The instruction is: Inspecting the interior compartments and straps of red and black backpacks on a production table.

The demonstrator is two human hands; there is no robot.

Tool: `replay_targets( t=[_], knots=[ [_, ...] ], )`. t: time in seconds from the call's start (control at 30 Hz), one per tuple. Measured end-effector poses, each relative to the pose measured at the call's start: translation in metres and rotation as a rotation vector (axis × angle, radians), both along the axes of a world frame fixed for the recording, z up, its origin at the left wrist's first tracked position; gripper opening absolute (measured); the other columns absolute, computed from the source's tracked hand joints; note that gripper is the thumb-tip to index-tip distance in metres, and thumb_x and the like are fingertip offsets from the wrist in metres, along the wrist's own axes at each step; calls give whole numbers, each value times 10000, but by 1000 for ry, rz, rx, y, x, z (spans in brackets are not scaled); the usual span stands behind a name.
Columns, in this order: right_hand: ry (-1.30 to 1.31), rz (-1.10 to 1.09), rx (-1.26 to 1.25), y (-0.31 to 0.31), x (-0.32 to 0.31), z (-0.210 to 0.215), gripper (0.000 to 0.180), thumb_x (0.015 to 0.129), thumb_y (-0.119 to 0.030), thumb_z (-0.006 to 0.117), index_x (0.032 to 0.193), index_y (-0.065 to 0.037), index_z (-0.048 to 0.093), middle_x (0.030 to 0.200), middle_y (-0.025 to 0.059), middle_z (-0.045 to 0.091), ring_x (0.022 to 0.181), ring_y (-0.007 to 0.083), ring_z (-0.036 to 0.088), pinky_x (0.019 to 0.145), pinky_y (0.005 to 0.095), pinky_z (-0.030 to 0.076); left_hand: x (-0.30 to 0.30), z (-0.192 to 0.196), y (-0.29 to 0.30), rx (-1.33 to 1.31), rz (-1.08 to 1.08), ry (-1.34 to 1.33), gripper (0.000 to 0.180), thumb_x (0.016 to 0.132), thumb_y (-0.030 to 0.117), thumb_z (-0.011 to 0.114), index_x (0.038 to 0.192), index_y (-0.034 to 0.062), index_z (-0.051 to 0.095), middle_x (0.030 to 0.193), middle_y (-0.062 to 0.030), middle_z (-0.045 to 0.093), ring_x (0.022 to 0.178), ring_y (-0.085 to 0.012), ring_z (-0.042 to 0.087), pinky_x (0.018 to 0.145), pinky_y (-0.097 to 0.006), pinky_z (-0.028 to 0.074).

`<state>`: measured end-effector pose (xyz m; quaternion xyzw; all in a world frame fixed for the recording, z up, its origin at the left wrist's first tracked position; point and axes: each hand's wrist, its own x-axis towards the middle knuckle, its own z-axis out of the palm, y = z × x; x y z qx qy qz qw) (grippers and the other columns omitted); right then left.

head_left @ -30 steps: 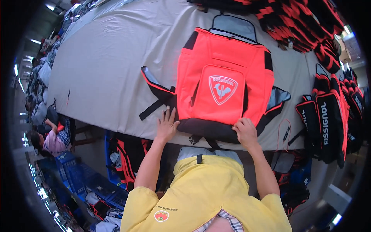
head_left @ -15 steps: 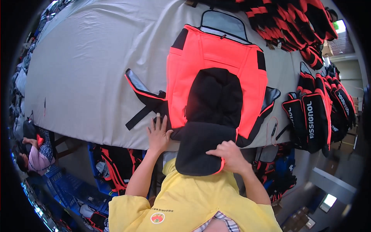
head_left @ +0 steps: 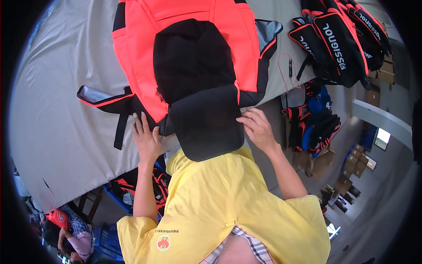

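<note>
A bright orange-red and black backpack [head_left: 198, 11] lies on the cloth-covered table, its upper end cut off by the picture's top. From its lower end a black flap [head_left: 206, 123] hangs over the table's near edge, against my yellow shirt. My right hand [head_left: 260, 131] pinches the flap's right edge between thumb and fingers. On the left, my left hand [head_left: 147, 140] rests spread on the cloth, fingertips beside the bag's lower corner, holding nothing. A side wing with grey lining [head_left: 99, 94] and a black strap [head_left: 121, 132] lie just beyond it.
Several black bags with orange-red trim [head_left: 336, 48] are bunched at the table's right. A thin pen-like tool with a cord [head_left: 290, 68] lies nearer. More black and red bags [head_left: 318, 123] are below the table edge. Another person [head_left: 81, 242] is at the lower left.
The view has shifted, so the backpack appears higher and farther left. My right hand has moved up along the flap's right edge from its lower corner. My left hand stays by the bag's corner.
</note>
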<state>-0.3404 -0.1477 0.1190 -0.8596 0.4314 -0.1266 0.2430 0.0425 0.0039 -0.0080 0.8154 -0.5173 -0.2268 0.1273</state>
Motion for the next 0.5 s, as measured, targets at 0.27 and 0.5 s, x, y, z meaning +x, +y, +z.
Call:
replay_targets(
  t=[0.27,0.5],
  knots=[
    [-23,-66,66,12,-13,-9,432,820,95,699,1200,-100,761,1161,106,696,1153,330,659,982,436,568,-2,50,-27,-100,-45,-323,545,1045,393,666,1530,160,583,1614,-195,473,1494,-488,423,1130,-715,369],
    [-10,-108,93,-7,7,12,355,816,90,679,1115,-80,768,1049,113,639,1027,334,639,872,446,561,-38,121,-139,-582,-144,57,353,996,225,746,1273,11,702,1242,-194,694,1171,-382,664,987,-473,543]
  ],
)
